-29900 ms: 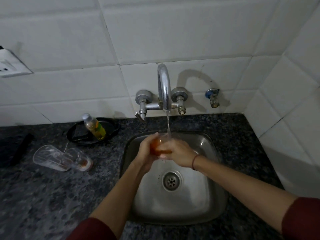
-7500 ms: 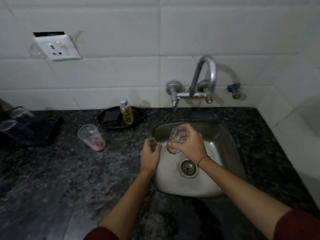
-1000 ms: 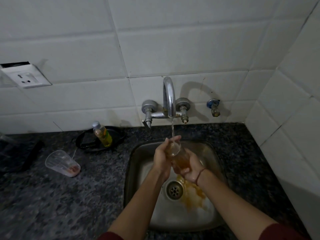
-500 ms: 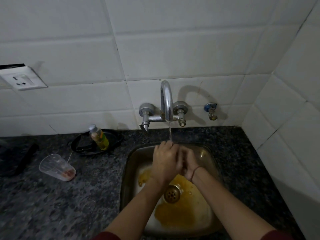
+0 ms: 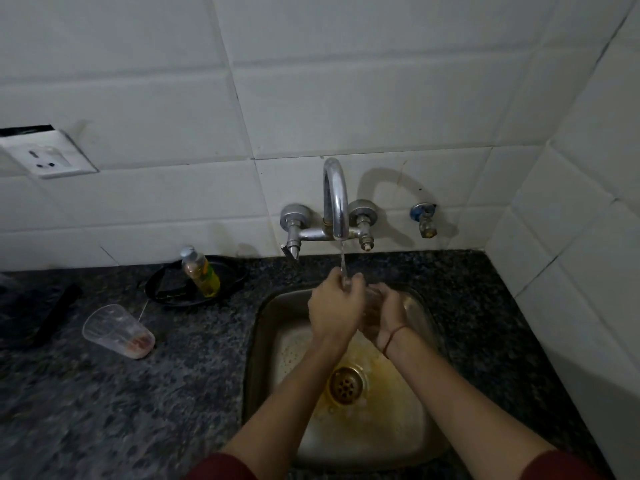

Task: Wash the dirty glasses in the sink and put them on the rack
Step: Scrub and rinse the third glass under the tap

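Both my hands meet over the steel sink (image 5: 266, 344), under the running tap (image 5: 335, 199). My left hand (image 5: 334, 311) and my right hand (image 5: 386, 315) wrap around a clear glass (image 5: 370, 296), which is almost hidden between them. A thin stream of water falls onto my left fingers and the glass. Orange-stained water lies around the drain (image 5: 344, 384). A second dirty glass (image 5: 117, 330) with reddish residue lies on its side on the dark counter, left of the sink.
A yellow soap bottle (image 5: 201, 271) lies on a black dish (image 5: 228, 271) behind the sink's left corner. A dark rack edge (image 5: 52, 317) shows at far left. A wall socket (image 5: 45, 157) sits upper left, and a small valve (image 5: 424, 221) right of the tap.
The orange liquid has been tipped out of the glass into the sink and is thinning around the drain. Both hands stay closed around the glass under the stream.
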